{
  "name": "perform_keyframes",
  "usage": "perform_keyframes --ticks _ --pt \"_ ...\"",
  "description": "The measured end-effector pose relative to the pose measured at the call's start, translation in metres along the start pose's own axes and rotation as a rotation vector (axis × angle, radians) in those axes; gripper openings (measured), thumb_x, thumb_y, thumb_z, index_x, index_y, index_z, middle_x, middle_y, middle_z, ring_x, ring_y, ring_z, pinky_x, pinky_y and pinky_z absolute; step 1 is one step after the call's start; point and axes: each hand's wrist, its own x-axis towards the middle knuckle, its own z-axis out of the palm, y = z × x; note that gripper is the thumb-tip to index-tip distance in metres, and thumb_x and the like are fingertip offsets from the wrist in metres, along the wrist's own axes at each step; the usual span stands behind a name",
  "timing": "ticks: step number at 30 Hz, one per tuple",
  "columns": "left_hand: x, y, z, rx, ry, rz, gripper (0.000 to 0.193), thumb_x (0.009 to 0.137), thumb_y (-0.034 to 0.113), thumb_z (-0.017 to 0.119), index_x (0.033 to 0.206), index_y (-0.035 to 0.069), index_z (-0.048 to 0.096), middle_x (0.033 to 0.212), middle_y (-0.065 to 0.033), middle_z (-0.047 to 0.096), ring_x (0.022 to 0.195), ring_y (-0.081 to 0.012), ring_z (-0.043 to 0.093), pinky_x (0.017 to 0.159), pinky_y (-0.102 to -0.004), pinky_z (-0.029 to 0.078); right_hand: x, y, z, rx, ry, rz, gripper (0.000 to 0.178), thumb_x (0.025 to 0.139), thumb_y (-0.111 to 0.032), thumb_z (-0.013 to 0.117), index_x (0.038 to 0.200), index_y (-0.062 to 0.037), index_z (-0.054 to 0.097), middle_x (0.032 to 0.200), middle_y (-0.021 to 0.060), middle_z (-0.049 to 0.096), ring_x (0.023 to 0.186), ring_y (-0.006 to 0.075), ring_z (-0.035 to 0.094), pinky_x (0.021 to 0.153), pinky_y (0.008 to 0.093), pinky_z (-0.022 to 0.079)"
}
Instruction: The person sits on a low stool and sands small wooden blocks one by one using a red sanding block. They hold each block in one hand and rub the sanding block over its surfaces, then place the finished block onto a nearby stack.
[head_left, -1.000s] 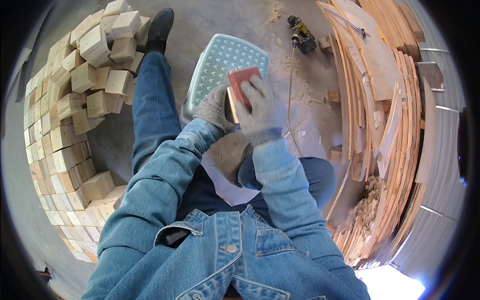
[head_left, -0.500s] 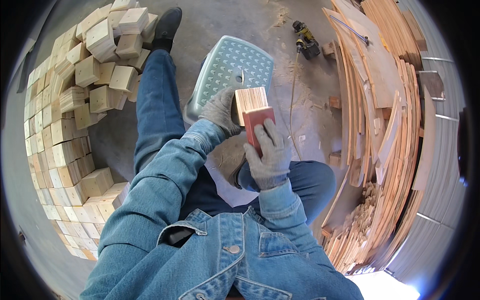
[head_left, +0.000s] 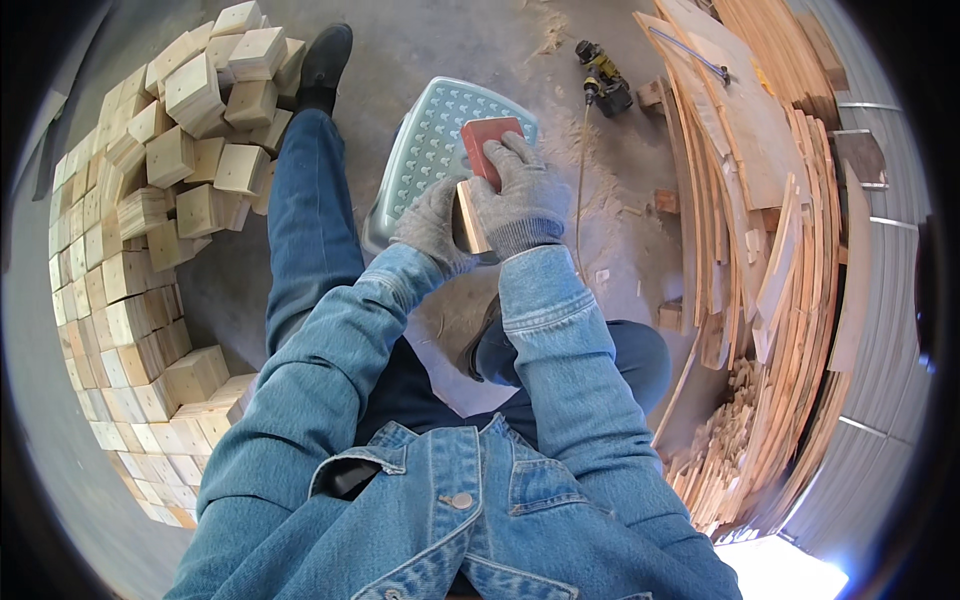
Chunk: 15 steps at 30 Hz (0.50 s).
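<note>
My left hand (head_left: 430, 222), in a grey knit glove, is closed around a small plywood block (head_left: 470, 225) in front of me. Also gloved in grey, my right hand (head_left: 522, 198) grips a reddish-brown sanding block (head_left: 483, 143) from its right side. The sanding block is at the far end of the plywood block, and my right hand covers much of the wood's upper face. How far the two touch is hidden by my fingers. Just below and beyond both hands stands a pale green plastic stool (head_left: 440, 112) with a raised pattern on top.
Many wooden blocks (head_left: 128, 275) are stacked in a curved wall on my left. A yellow-and-black power drill (head_left: 604, 78) lies on the dusty floor, ahead to the right. Long wood strips and boards (head_left: 790, 300) are piled along the right side.
My right hand has pushed the sanding block away from me, along the plywood block toward its far end. The left hand still holds the wood, which is now mostly covered.
</note>
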Motion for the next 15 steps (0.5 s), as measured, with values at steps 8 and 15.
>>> perform_keyframes --ticks 8,15 --pt "0.003 -0.016 0.007 0.027 0.007 0.04 0.105 0.065 0.049 0.096 0.149 0.013 0.044 0.139 -0.0197 0.058 0.13 -0.0406 0.059 0.112 -0.0489 0.049 -0.087 -0.015 -0.044 0.094 -0.01 -0.08 0.056 0.08 -0.025 0.083 0.132 -0.008 0.072 0.142 0.0159 0.063 0.119 0.0403 0.064 0.1 0.0515 0.054" --pt "0.0 0.003 -0.003 0.078 -0.029 0.002 0.104 0.066 0.05 0.095 0.148 0.012 0.044 0.139 -0.0196 0.057 0.129 -0.0399 0.059 0.113 -0.0476 0.049 -0.138 -0.009 -0.054 0.149 -0.026 -0.067 0.053 0.078 -0.021 0.083 0.129 -0.0084 0.073 0.142 0.0165 0.062 0.121 0.0424 0.061 0.102 0.0548 0.051"
